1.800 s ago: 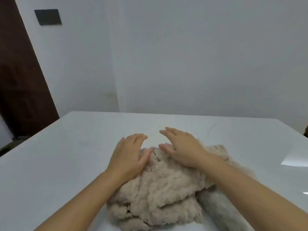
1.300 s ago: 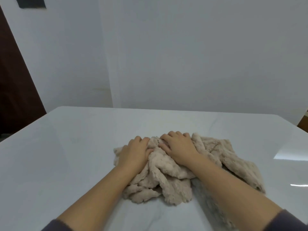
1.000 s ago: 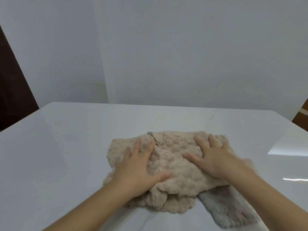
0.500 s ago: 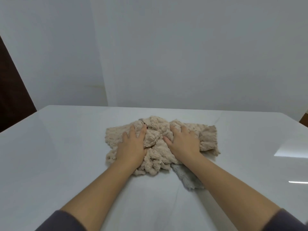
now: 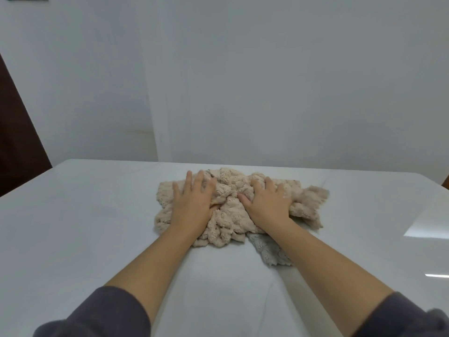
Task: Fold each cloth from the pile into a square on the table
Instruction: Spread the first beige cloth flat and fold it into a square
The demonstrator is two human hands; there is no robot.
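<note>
From the head camera, a rumpled pile of beige, fluffy terry cloths (image 5: pixel 230 215) lay on the glossy white table (image 5: pixel 92 229), towards its far middle. A grey plush cloth (image 5: pixel 269 250) poked out from under the pile's near edge.

The left hand (image 5: pixel 192 205) lay flat on the pile's left part, fingers (image 5: pixel 199 177) straight and a little apart, gripping nothing. The right hand (image 5: pixel 267 205) pressed the right part, fingers (image 5: pixel 268 184) spread and sunk slightly into the pile, thumb out to the side.

The cloths looked light, limp and thick-piled, so they would likely slump and cling to one another rather than slide freely. An exposed edge or corner, such as the ragged right-hand one (image 5: pixel 315 198), seemed the best place to pinch one free. A plain pale wall (image 5: pixel 267 81) stood behind.
</note>
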